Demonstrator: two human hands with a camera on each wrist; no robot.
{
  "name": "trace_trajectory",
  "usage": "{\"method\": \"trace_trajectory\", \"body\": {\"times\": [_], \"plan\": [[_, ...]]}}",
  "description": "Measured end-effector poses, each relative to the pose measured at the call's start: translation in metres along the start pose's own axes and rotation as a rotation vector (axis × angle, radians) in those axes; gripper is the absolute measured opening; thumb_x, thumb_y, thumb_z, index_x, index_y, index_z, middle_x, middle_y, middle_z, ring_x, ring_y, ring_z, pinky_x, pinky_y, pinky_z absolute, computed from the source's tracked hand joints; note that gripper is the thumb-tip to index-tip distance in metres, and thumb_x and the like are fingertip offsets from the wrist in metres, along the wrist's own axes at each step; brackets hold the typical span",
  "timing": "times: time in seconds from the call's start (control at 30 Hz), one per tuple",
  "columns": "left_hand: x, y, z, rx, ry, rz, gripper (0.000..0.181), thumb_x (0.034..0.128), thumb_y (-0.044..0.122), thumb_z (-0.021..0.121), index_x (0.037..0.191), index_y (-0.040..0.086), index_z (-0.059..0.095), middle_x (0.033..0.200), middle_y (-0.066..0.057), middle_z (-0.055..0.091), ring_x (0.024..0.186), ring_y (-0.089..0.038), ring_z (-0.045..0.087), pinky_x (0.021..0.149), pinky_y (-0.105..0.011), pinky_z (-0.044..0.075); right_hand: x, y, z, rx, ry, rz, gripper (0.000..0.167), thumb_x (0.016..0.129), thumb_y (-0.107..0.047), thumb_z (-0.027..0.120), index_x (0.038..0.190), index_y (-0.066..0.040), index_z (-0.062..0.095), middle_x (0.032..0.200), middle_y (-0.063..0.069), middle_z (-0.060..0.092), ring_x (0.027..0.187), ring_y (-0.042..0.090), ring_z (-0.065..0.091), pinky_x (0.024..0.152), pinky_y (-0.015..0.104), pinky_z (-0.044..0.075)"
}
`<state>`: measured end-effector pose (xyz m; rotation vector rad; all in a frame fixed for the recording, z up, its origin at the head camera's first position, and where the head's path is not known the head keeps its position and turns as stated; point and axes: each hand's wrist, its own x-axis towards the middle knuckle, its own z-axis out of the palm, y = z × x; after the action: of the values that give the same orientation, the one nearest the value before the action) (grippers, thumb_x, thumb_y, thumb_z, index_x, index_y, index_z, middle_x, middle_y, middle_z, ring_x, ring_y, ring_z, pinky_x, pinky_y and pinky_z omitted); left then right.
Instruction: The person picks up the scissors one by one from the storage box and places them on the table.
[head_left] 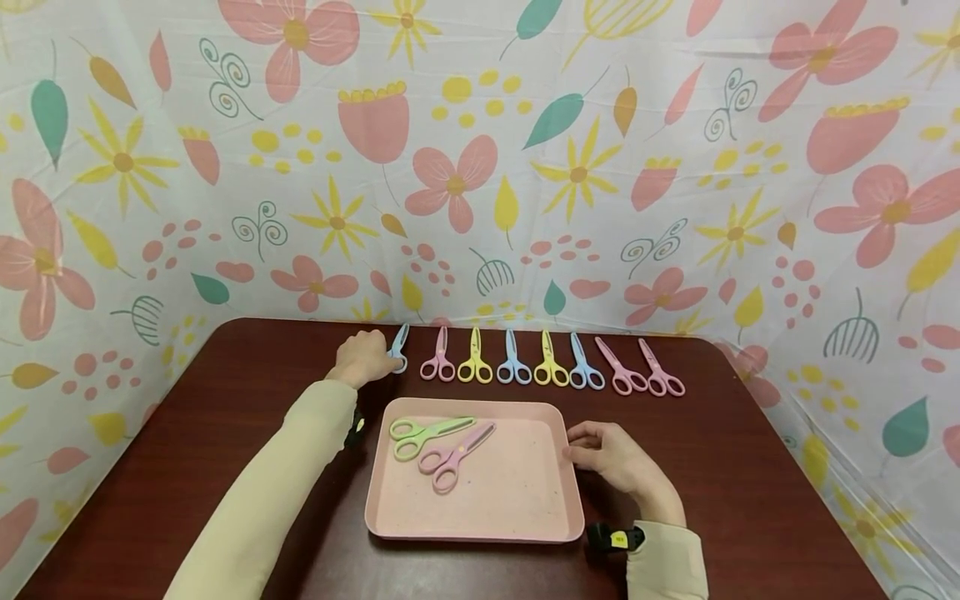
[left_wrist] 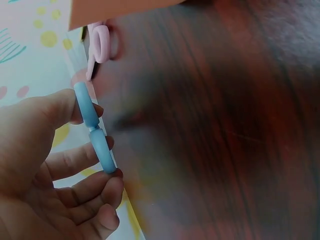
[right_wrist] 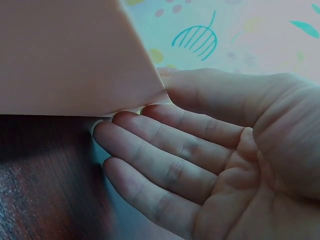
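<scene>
At the left end of a row of scissors, my left hand [head_left: 365, 358] grips a pair of blue scissors [head_left: 400, 343] by the handles. The left wrist view shows its blue handle loops [left_wrist: 102, 150] between the thumb and fingers. My right hand [head_left: 615, 458] holds the right rim of a pink tray [head_left: 517, 533]. Up close, the thumb lies at the tray's edge [right_wrist: 142, 45] and the fingertips meet its lower side. Inside the tray, green scissors [head_left: 427, 431] and pink-purple scissors [head_left: 452, 458] lie beside each other at the left.
Right of the blue pair, the row continues with pink scissors [head_left: 438, 362], yellow scissors [head_left: 475, 362], more blue, yellow and pink ones, ending at pink scissors [head_left: 660, 375]. All lie near the back edge of the brown table [head_left: 750, 500]. A flowered curtain [head_left: 465, 233] hangs behind.
</scene>
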<state>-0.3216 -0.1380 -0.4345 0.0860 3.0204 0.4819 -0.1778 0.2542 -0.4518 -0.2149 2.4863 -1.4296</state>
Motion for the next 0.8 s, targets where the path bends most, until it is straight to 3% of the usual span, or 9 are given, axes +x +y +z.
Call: {"method": "trace_trajectory", "body": {"times": [0.8], "plan": [[0.0079,0.0098,0.006,-0.017,0.006,-0.049,0.036,0.0822,0.04,0.071,0.073,0.007,0.059,0.083,-0.012,0.059,0.082,-0.032,0.059,0.068,-0.045,0.049,0.0004,0.0032,-0.0001,0.025,-0.012,0.0,0.029,0.092,-0.01,0.068,0.113,0.008,0.062,0.099,0.016,0.069,0.086,0.023,0.067,0.077,0.039,0.054]]}}
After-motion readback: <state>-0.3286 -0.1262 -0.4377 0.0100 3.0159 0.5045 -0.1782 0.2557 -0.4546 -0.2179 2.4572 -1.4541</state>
